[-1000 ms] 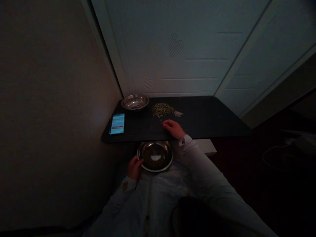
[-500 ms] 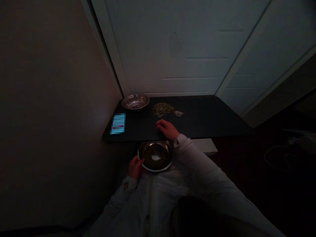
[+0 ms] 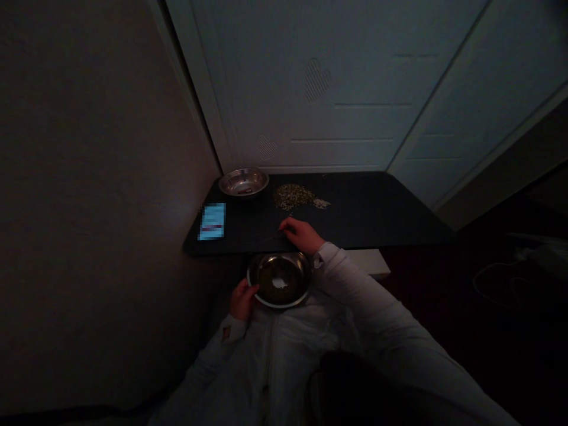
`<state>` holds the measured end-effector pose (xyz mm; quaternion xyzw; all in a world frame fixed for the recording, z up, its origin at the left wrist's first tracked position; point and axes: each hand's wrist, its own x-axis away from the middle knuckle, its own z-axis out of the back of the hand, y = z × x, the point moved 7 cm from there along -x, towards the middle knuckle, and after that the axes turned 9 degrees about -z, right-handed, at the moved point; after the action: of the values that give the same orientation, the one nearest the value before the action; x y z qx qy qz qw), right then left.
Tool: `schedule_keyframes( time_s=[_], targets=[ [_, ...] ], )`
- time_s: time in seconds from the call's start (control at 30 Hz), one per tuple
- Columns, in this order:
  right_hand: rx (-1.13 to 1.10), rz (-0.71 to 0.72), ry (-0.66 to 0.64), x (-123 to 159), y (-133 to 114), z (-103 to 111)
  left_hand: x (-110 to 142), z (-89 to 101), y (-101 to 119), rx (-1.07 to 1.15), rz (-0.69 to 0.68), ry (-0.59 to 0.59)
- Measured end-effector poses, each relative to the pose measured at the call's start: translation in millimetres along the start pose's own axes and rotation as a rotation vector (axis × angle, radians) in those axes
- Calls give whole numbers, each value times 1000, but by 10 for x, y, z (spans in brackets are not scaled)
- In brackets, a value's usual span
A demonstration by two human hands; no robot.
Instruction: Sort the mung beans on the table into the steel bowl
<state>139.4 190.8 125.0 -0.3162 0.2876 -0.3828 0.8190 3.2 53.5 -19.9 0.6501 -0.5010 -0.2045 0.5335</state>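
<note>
In dim light my left hand [image 3: 243,299] grips the left rim of a steel bowl [image 3: 266,299] held just below the front edge of a black table [image 3: 377,216]. The bowl holds dark grains with a pale patch in the middle. My right hand [image 3: 302,234] lies on the table close to its front edge, fingers curled down on the surface, just above the bowl. Whether it holds any grains cannot be made out. A pile of greenish grains [image 3: 293,196] with a few pale bits at its right end lies on the table beyond that hand.
A second steel bowl [image 3: 244,182] stands at the table's back left corner. A lit phone [image 3: 212,221] lies at the left edge. A white door is right behind the table, a wall at the left. A cable [image 3: 492,284] lies on the dark floor at right.
My right hand has slid a little to the left along the table's front edge. My left hand and the bowl have stayed put.
</note>
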Motion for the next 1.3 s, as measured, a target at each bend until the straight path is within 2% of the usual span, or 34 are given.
schedule_keyframes(
  time_s=[0.23, 0.7, 0.9, 1.03, 1.13, 1.23, 1.3],
  targets=[
    [35, 34, -29, 30, 22, 9, -7, 9, -16, -3, 5, -6],
    [-20, -23, -9, 90, 214, 153, 6, -3, 7, -8, 5, -9],
    [-60, -106, 84, 87, 267, 312, -1, -12, 5, -31, -8, -27],
    [-228, -175, 155, 74, 365, 431, -16, 11, -13, -27, -8, -10],
    [-318, -267, 149, 91, 456, 457, -22, 17, -23, -9, -8, -8],
    [-295, -360, 123, 163, 482, 448, -23, 21, -31, 7, -6, -8],
    [-267, -371, 121, 231, 442, 439, -22, 27, -25, 4, -14, -3]
  ],
)
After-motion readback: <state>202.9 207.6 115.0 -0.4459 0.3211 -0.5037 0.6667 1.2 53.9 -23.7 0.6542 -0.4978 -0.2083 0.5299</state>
